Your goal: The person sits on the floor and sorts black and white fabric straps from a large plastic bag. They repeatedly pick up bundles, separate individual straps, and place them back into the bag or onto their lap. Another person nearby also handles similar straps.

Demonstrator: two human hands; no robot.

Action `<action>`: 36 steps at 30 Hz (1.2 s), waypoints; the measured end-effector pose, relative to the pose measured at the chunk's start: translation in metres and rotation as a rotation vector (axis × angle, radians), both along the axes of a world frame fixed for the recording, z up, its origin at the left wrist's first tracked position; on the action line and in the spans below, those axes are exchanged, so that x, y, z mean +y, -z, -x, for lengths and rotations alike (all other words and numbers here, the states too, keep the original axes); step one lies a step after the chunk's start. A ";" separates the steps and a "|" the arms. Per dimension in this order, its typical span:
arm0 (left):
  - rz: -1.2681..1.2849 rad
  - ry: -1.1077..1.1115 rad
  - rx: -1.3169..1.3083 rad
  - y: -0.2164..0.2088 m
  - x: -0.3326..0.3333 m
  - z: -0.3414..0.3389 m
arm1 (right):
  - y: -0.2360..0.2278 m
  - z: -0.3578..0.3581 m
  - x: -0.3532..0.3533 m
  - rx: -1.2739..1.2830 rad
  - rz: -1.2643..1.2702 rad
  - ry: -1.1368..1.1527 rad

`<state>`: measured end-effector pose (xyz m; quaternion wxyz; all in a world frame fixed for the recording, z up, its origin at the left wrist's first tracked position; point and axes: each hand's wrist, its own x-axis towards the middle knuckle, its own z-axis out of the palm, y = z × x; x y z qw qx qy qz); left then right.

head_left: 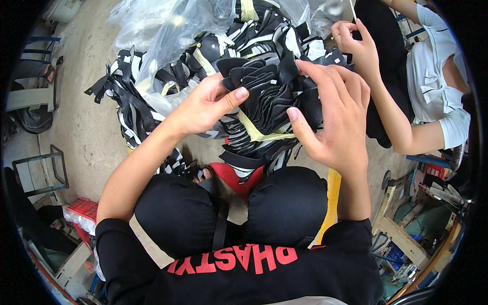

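Note:
In front of me is a bundle of black, thin cut pieces (pixel 259 94), stacked in overlapping layers, with small white stickers on some. A pale yellow strip (pixel 254 131) runs around its lower part. My left hand (pixel 203 107) grips the bundle's left side, thumb on the near face and fingers partly hidden behind it. On the other side, my right hand (pixel 338 112) has its thumb and fingers spread apart. Its index fingertip is at the bundle's upper right corner. Beneath and beyond lies a large heap of black and white cut pieces (pixel 133 96).
Clear plastic sheeting (pixel 152 33) covers part of the heap. A co-worker's arm (pixel 389 104) reaches in from the right, hand raised near the heap. Something red (pixel 236 178) shows beyond my knees. At left stand a metal frame (pixel 40 170) and a red crate (pixel 81 208); wooden framing (pixel 401 239) is at right.

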<state>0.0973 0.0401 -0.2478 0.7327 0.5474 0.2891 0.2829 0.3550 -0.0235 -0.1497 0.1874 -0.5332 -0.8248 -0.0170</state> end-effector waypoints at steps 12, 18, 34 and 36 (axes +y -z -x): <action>0.132 -0.062 -0.004 0.010 0.011 -0.017 | 0.022 -0.002 0.019 -0.008 -0.171 -0.058; -0.049 0.103 0.202 0.011 0.018 -0.004 | 0.063 -0.021 0.068 0.061 -0.214 0.100; -0.161 0.037 0.258 0.021 0.022 -0.003 | 0.075 0.000 -0.017 0.305 0.164 -0.427; -0.276 -0.009 0.224 0.025 0.020 -0.003 | 0.080 0.003 -0.019 0.404 0.141 -0.388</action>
